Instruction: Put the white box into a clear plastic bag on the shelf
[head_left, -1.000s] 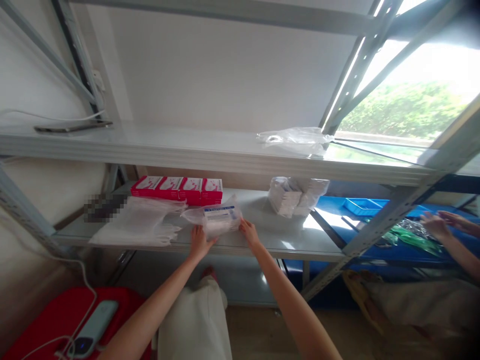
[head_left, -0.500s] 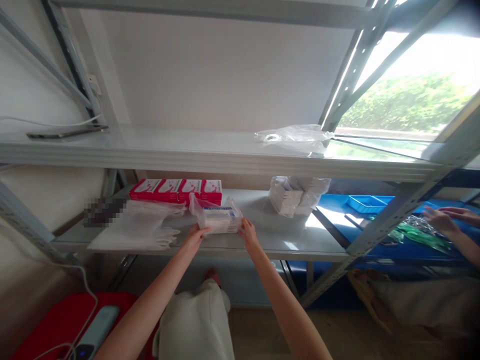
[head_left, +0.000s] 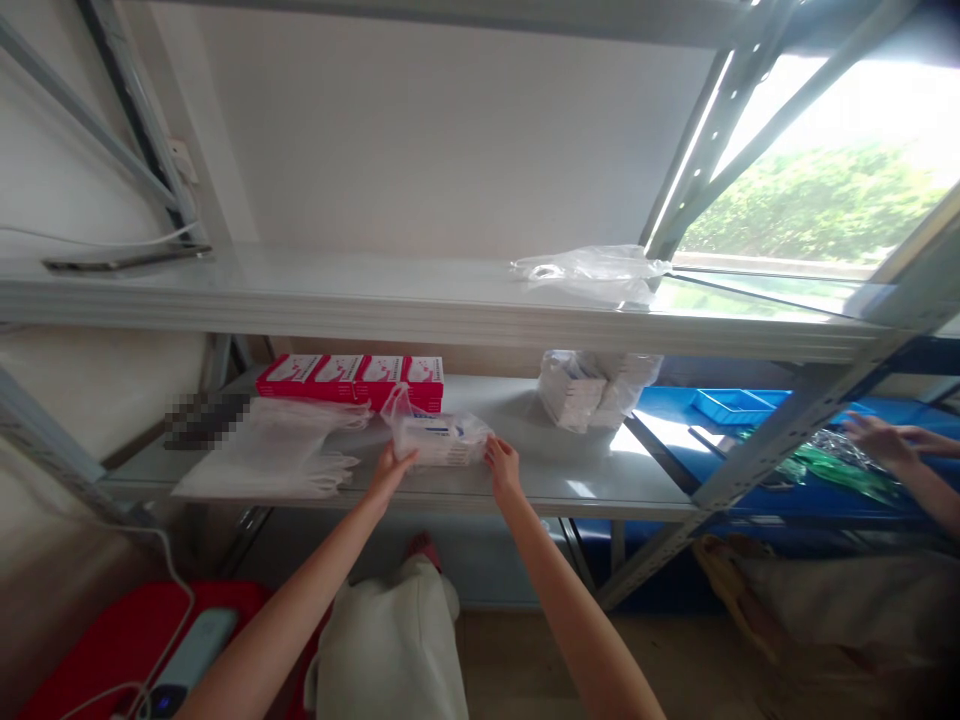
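No text can be read. The red boxes (head_left: 351,380) at the back of the shelf (head_left: 570,480) carry white panels with print too small to make out. The bagged packet (head_left: 439,440) shows a blue label band, its lettering blurred.

Both hands (head_left: 442,470) grip bagged packet (head_left: 439,440) on shelf (head_left: 570,480).
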